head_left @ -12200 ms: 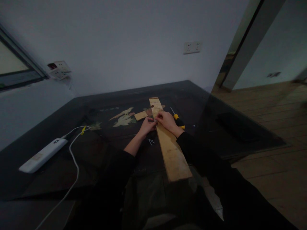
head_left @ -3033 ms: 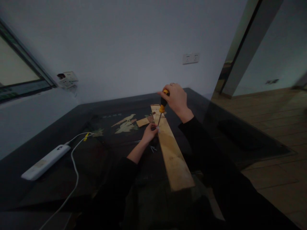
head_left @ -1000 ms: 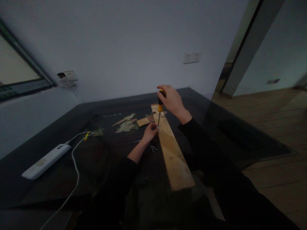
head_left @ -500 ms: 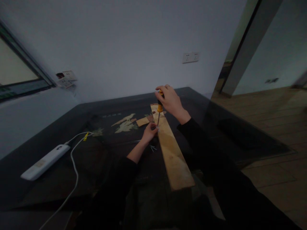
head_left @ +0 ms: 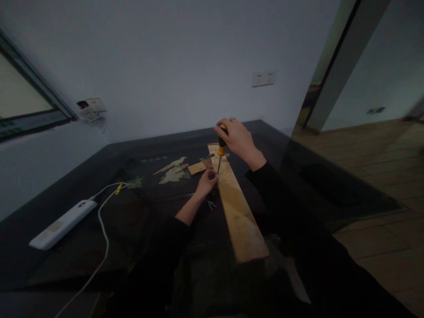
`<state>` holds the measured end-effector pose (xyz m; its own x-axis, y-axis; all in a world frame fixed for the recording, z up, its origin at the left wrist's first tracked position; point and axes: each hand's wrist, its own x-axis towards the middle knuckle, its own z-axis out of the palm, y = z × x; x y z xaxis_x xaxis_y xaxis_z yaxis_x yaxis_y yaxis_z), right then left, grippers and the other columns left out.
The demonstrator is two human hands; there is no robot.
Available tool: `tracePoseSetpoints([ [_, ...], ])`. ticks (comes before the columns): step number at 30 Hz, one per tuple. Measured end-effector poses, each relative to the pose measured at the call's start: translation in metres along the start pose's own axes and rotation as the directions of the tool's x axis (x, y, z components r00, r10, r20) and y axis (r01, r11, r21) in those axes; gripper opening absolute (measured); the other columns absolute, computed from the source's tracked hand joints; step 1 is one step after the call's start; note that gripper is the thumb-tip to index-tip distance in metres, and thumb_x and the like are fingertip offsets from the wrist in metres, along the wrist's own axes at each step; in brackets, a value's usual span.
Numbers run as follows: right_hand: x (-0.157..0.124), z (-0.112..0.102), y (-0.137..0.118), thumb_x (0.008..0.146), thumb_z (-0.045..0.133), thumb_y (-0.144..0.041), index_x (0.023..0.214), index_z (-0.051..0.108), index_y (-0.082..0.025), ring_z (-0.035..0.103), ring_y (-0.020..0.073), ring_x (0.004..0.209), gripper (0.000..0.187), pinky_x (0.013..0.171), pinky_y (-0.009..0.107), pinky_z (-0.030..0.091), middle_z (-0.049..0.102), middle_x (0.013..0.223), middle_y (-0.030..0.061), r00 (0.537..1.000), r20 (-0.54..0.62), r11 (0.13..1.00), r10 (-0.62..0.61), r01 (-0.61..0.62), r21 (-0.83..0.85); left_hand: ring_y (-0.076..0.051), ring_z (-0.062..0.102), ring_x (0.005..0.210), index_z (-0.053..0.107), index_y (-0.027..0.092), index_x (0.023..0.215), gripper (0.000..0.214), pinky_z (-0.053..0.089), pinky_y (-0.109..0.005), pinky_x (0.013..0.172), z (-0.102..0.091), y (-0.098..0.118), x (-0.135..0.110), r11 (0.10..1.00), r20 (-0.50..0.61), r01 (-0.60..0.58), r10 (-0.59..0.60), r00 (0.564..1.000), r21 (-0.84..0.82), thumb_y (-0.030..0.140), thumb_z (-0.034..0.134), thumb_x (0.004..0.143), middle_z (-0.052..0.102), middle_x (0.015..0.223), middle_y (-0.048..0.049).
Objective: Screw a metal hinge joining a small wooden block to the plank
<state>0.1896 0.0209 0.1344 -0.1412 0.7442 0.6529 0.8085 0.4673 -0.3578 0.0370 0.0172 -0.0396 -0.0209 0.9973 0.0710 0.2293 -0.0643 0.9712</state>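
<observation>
My right hand (head_left: 236, 137) is closed around the top of a yellow-and-black screwdriver (head_left: 221, 151), which stands nearly upright with its shaft pointing down. Its tip meets the left edge of a long wooden board (head_left: 236, 205) beside the fingers of my left hand (head_left: 206, 182). Those left fingers are pinched together at the board's edge around something small and pale that I cannot make out. A few loose screws or nails (head_left: 211, 205) lie on the dark table left of the board. A shorter piece of wood (head_left: 196, 168) lies beyond my left hand.
A white power strip (head_left: 62, 224) with a white cable (head_left: 104, 229) lies on the left of the dark table (head_left: 139, 229). The table top bears a printed leaf pattern (head_left: 174, 172). Behind it stands a wall with a socket plate (head_left: 263, 79).
My right hand has shifted very slightly to the right at the wrist, still on the screwdriver. The left hand, board and loose pieces stay in place.
</observation>
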Motion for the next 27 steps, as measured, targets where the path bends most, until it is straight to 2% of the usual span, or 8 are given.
tracePoseSetpoints([
  [5, 0.005, -0.006, 0.011, 0.089, 0.045, -0.018, 0.128, 0.055, -0.019, 0.058, 0.0205, 0.097, 0.04, 0.086, 0.033, 0.044, 0.065, 0.114, 0.0103, 0.987, 0.123, 0.983, -0.108, 0.088, 0.161, -0.021, 0.067, 0.089, 0.062, 0.017, 0.088, 0.019, 0.055, -0.036, 0.083, 0.0, -0.001, 0.001, 1.0, -0.001, -0.012, 0.012, 1.0, 0.005, 0.016, 0.072, 0.073, 0.07, 0.098, -0.0073],
  [9, -0.002, -0.011, 0.002, 0.091, 0.051, -0.034, 0.11, 0.064, -0.022, 0.058, 0.021, 0.088, 0.026, 0.077, 0.033, 0.043, 0.066, 0.102, 0.0083, 0.997, 0.077, 0.998, -0.024, 0.02, 0.056, -0.02, 0.067, 0.087, 0.061, 0.017, 0.089, 0.018, 0.055, -0.035, 0.082, 0.0, 0.001, 0.0, 1.0, 0.008, -0.006, 0.006, 1.0, -0.006, 0.016, 0.071, 0.074, 0.07, 0.099, -0.0069],
  [11, -0.005, -0.012, -0.005, 0.092, 0.051, -0.041, 0.102, 0.066, -0.021, 0.058, 0.0218, 0.088, 0.027, 0.075, 0.032, 0.042, 0.065, 0.101, 0.0095, 0.999, 0.04, 0.999, 0.015, -0.013, -0.032, -0.019, 0.067, 0.083, 0.06, 0.017, 0.089, 0.019, 0.056, -0.034, 0.079, 0.0, 0.001, -0.001, 1.0, 0.015, 0.004, -0.004, 1.0, -0.019, 0.016, 0.071, 0.074, 0.07, 0.099, -0.0068],
  [14, -0.005, -0.01, -0.007, 0.093, 0.048, -0.043, 0.105, 0.065, -0.02, 0.058, 0.0226, 0.09, 0.032, 0.075, 0.033, 0.042, 0.064, 0.103, 0.0114, 0.999, 0.029, 0.997, 0.04, -0.038, -0.07, -0.016, 0.066, 0.075, 0.059, 0.017, 0.09, 0.018, 0.057, -0.032, 0.071, 0.001, 0.003, -0.002, 0.999, 0.032, 0.022, -0.021, 0.999, -0.034, 0.017, 0.069, 0.075, 0.068, 0.1, -0.0071],
  [19, 0.003, -0.01, 0.011, 0.089, 0.053, -0.025, 0.124, 0.059, -0.019, 0.057, 0.0216, 0.102, 0.036, 0.088, 0.034, 0.043, 0.062, 0.116, 0.0117, 0.991, 0.079, 0.984, -0.104, 0.091, 0.154, -0.013, 0.063, 0.068, 0.056, 0.016, 0.091, 0.015, 0.056, -0.028, 0.06, 0.001, 0.004, -0.003, 0.997, 0.06, 0.045, -0.042, 0.997, -0.059, 0.016, 0.064, 0.079, 0.065, 0.107, -0.0085],
  [22, 0.005, -0.014, 0.017, 0.087, 0.05, -0.014, 0.118, 0.062, -0.021, 0.058, 0.0193, 0.102, 0.034, 0.09, 0.033, 0.043, 0.064, 0.116, 0.0077, 0.977, 0.112, 0.956, -0.183, 0.15, 0.253, -0.012, 0.063, 0.069, 0.056, 0.016, 0.09, 0.016, 0.056, -0.026, 0.06, 0.001, 0.003, -0.002, 0.997, 0.048, 0.042, -0.039, 0.998, -0.062, 0.014, 0.065, 0.078, 0.065, 0.107, -0.0087],
  [24, 0.004, -0.016, 0.016, 0.088, 0.05, -0.015, 0.109, 0.066, -0.021, 0.058, 0.0191, 0.099, 0.027, 0.088, 0.032, 0.043, 0.066, 0.11, 0.0068, 0.977, 0.116, 0.961, -0.179, 0.148, 0.234, -0.013, 0.063, 0.069, 0.056, 0.016, 0.09, 0.015, 0.055, -0.026, 0.059, 0.001, 0.003, -0.002, 0.998, 0.053, 0.034, -0.031, 0.998, -0.058, 0.014, 0.064, 0.078, 0.066, 0.106, -0.0087],
  [27, -0.001, -0.019, 0.005, 0.089, 0.054, -0.025, 0.102, 0.067, -0.02, 0.057, 0.0203, 0.093, 0.019, 0.082, 0.033, 0.042, 0.064, 0.103, 0.0076, 0.992, 0.083, 0.992, -0.097, 0.089, 0.091, -0.013, 0.064, 0.068, 0.056, 0.016, 0.092, 0.014, 0.056, -0.027, 0.058, 0.001, 0.003, -0.002, 0.997, 0.063, 0.033, -0.028, 0.998, -0.069, 0.014, 0.062, 0.079, 0.065, 0.108, -0.0089],
])
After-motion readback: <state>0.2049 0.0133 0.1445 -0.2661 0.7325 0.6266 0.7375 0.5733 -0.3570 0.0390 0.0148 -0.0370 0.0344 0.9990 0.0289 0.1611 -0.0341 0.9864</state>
